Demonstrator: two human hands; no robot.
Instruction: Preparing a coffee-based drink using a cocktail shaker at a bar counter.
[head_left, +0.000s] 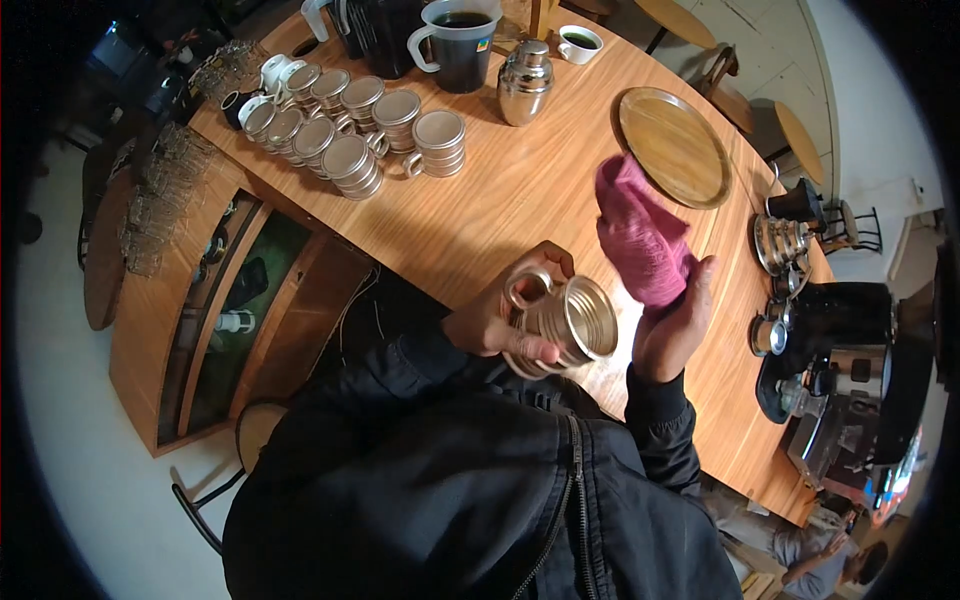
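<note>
A ribbed metal mug (581, 322) is tilted in my left hand (487, 322), its open rim turned to the right and its round handle towards the table. My thumb lies along its side. My right hand (675, 334) holds a crumpled pink cloth (645, 236) that rises from the palm, apart from the mug. Both hands are over the near edge of the wooden table (517, 202). Matching metal mugs (439, 139) stand grouped at the far left, flat closed ends facing up.
A round wooden tray (675, 146) lies beyond the cloth. Farther back are a cocktail shaker (525, 82), a pitcher of dark liquid (461, 56) and a white cup (580, 45). Clear glasses (154, 202) line the left shelf. A black appliance (840, 322) stands right; another person (814, 555) is lower right.
</note>
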